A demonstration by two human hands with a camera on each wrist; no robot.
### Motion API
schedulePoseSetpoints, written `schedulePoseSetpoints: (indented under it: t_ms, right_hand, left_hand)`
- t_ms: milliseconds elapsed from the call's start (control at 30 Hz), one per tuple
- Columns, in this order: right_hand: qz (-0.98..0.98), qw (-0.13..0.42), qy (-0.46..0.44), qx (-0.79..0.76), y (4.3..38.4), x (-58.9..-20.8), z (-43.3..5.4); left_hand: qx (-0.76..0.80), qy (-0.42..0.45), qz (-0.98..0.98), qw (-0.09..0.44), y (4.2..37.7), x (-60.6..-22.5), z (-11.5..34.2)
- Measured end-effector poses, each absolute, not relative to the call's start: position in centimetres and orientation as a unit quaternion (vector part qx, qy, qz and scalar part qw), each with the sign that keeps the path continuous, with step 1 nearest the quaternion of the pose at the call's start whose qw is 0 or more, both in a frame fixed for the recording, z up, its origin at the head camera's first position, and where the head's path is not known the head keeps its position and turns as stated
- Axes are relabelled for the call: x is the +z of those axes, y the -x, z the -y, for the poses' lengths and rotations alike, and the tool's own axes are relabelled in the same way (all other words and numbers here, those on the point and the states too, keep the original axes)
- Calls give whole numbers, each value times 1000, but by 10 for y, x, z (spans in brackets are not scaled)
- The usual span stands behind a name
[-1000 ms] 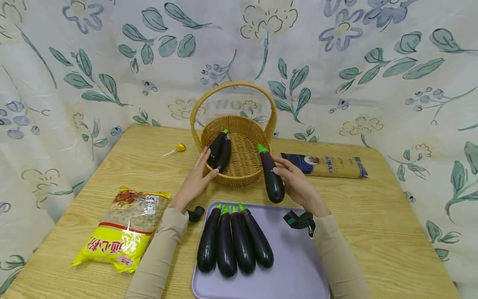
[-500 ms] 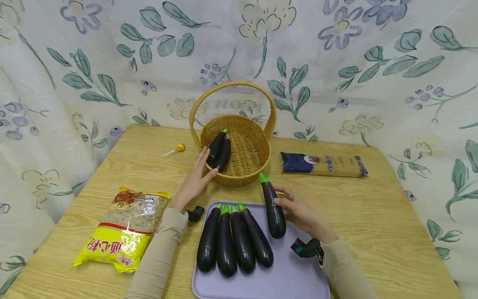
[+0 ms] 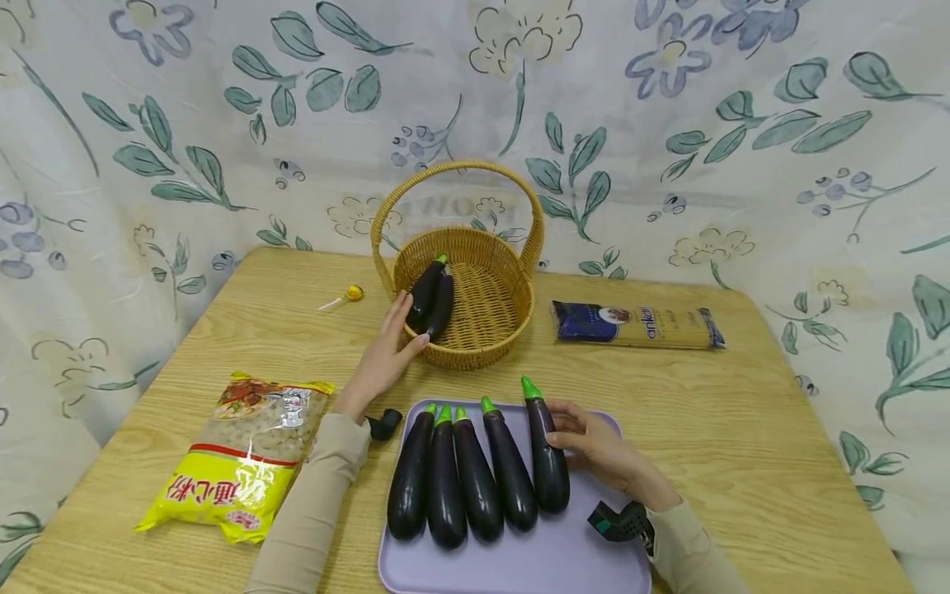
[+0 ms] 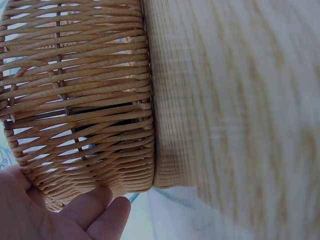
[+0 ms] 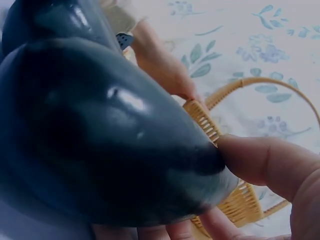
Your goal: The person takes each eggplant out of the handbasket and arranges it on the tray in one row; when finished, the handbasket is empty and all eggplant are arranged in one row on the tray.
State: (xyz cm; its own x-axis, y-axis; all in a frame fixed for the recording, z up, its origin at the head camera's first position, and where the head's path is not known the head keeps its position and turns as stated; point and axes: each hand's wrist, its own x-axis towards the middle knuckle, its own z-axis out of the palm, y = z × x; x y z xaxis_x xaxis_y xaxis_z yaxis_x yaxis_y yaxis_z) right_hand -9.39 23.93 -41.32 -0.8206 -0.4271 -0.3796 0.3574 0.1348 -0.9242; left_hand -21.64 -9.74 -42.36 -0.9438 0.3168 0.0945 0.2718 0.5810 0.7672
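In the head view my right hand (image 3: 597, 445) holds an eggplant (image 3: 547, 454) by its upper half, thumb on top, at the right end of a row on the lilac tray (image 3: 594, 561). Several other eggplants (image 3: 448, 487) lie side by side there, green stems pointing away. My left hand (image 3: 382, 355) grips the left front rim of a wicker basket (image 3: 475, 355), thumb over the rim. The left wrist view shows its fingers (image 4: 100, 212) against the woven side. Two eggplants (image 3: 438, 305) lie in the basket's left part. The right wrist view shows the held eggplant (image 5: 110, 135) close up.
A yellow bag of pasta (image 3: 237, 462) lies left of the tray. A lollipop (image 3: 353, 293) sits left of the basket, and a long pasta packet (image 3: 638, 324) lies to its right. The basket's tall handle (image 3: 456, 165) arches upward. A floral curtain (image 3: 475, 99) hangs behind the table.
My right hand has carried the eggplant from the basket's right rim down onto the tray beside the row. The neighbouring eggplant's stem end has shifted slightly right. My left hand stays at the basket.
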Motion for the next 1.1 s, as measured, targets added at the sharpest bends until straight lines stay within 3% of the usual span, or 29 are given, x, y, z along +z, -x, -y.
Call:
schedulePoseSetpoints:
  t_ms: [833,1100]
  right_hand:
    - [-823,215,81,-520,84,-406,-217]
    - [-823,217,71,-520,91,-397,-222]
  left_hand:
    - [429,-166,-887,29,217,-422,98]
    - [430,-167,-887,29,217,-423,98]
